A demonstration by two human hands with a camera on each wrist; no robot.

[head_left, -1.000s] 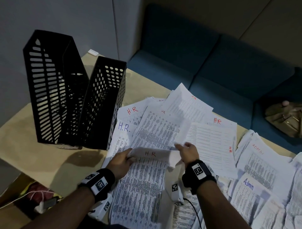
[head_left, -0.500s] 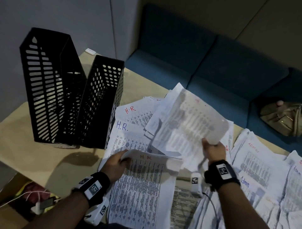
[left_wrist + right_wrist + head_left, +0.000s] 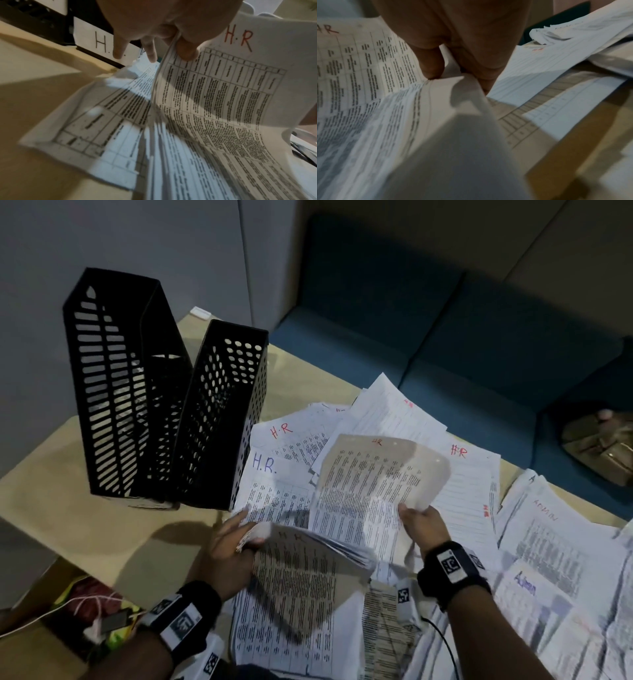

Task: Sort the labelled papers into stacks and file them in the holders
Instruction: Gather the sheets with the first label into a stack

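My left hand [image 3: 236,546] grips the top corner of a stack of HR papers [image 3: 301,573], thumb on top, and lifts it off the table; the left wrist view shows the stack [image 3: 223,94] with a red "H.R" label. My right hand [image 3: 423,523] pinches the edge of a single HR sheet [image 3: 370,481] held in the air above the stack; the right wrist view shows the sheet [image 3: 373,70] between thumb and fingers. Two black perforated holders [image 3: 164,412] stand upright at the left, one labelled "H." [image 3: 101,40]. More HR sheets [image 3: 459,453] lie spread behind.
Admin-labelled papers [image 3: 544,546] cover the right side of the tan table [image 3: 68,508]. A blue sofa [image 3: 445,337] runs behind, with a brown bag [image 3: 603,446] on it. Cables and small items [image 3: 99,614] lie on the floor at lower left.
My right hand picked a sheet off the spread pile and swung it leftward, over the stack. My left hand has raised the stack's top corner higher.
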